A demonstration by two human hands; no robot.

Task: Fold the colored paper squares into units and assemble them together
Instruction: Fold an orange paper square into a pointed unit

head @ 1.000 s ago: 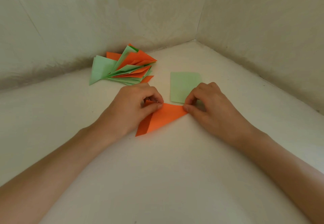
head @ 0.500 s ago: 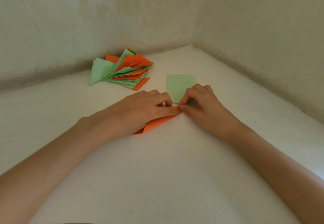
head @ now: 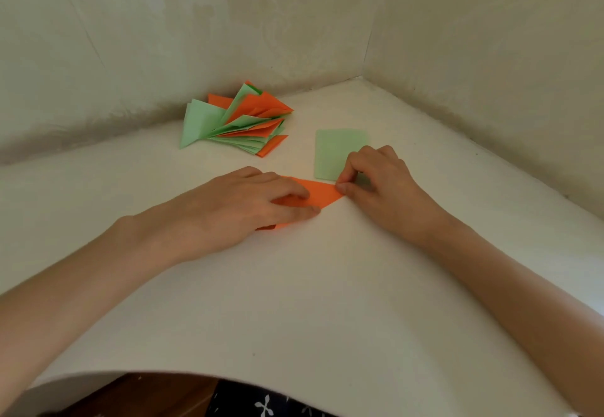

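A folded orange paper unit [head: 322,195] lies flat on the white table [head: 294,302]. My left hand [head: 248,207] presses down on it with straight fingers and covers most of its left part. My right hand [head: 376,181] pinches the unit's right tip between thumb and forefinger. A light green paper square [head: 333,150] lies just behind, its near right corner hidden under my right hand. A pile of folded orange and green units [head: 238,122] sits further back to the left.
Two pale walls [head: 490,57] meet in a corner behind the papers. The table's near edge [head: 196,375] curves across the bottom, with dark patterned fabric [head: 261,407] below it.
My left hand went from curled on the orange unit to flat, sliding right along it and then a little back left. My right hand kept its pinch on the tip.
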